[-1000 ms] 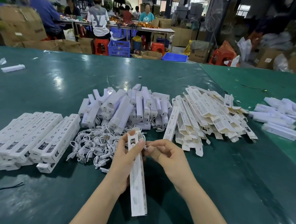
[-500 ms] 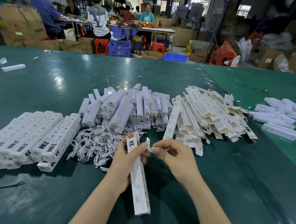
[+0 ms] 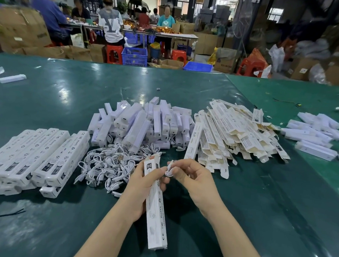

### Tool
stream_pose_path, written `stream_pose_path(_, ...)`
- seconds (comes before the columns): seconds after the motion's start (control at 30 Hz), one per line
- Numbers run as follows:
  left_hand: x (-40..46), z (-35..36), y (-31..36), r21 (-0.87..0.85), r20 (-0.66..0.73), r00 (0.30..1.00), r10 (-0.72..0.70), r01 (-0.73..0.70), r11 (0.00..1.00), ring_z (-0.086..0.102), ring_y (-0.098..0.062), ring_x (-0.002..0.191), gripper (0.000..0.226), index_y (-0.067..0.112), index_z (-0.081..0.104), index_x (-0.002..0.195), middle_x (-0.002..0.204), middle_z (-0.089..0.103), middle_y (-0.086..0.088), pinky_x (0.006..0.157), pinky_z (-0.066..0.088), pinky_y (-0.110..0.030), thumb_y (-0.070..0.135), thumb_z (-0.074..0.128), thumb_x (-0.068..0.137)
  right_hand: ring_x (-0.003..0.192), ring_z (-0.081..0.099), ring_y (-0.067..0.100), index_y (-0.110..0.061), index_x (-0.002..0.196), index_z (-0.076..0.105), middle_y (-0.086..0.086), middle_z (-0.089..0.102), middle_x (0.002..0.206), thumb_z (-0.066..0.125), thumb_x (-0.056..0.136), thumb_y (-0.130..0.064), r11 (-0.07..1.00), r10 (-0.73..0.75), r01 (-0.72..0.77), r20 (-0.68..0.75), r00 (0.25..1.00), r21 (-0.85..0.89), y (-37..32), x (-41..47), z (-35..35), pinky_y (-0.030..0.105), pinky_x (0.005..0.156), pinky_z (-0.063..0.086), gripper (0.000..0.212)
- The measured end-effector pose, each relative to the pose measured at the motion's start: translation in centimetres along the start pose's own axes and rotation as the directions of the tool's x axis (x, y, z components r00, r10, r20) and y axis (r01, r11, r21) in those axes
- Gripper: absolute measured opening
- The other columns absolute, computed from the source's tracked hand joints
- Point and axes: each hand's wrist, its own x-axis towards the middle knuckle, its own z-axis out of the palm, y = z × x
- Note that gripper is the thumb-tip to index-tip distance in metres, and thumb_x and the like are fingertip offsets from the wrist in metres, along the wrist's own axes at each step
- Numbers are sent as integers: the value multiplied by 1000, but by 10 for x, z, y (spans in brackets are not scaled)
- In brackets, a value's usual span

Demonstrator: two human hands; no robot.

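Cable [image 3: 169, 169] now exposed in right hand [image 3: 194, 181] grip, beside box [image 3: 156, 203]

Both bare forearms [image 3: 106, 233] reach up from the lower edge and converge, palms turned toward each other. The left hand [image 3: 140, 186] curls round a long, slim white cardboard box [image 3: 157, 217], while the right hand [image 3: 194, 181] pinches a small coiled white cable [image 3: 169, 170] between thumb and fingertips.

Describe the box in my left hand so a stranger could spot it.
On the green table, find the cable heap between the rows of closed boxes and the flat cartons. Nearer you, the left hand holds one long white box. It alone is hand-held, open end beside the cable the right hand pinches.
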Motion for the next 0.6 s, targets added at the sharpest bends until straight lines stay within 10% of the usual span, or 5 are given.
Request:
stream_pose_path(0.43,-18,8,6,378,277,924,-263,147,914,63,-20,62,67,19,36,127,102,75,-9,54,48,-24,22,77,75,86,67,7,-51,99,62,-6,74,92,76,69,-47,1000,-9,8,-136,991,-13,5,7,-8,16,77,51,33)
stream_pose_path(0.6,-19,7,8,443,316,909,-273,113,889,63,-18,65,65,18,33,129,101,74,-5,59,48,-24,23,74,78,87,68,4,-29,90,74,-8,74,89,75,84,-24,990,96,-100,-44,994,-103,6,7,-10,13,73,49,8)
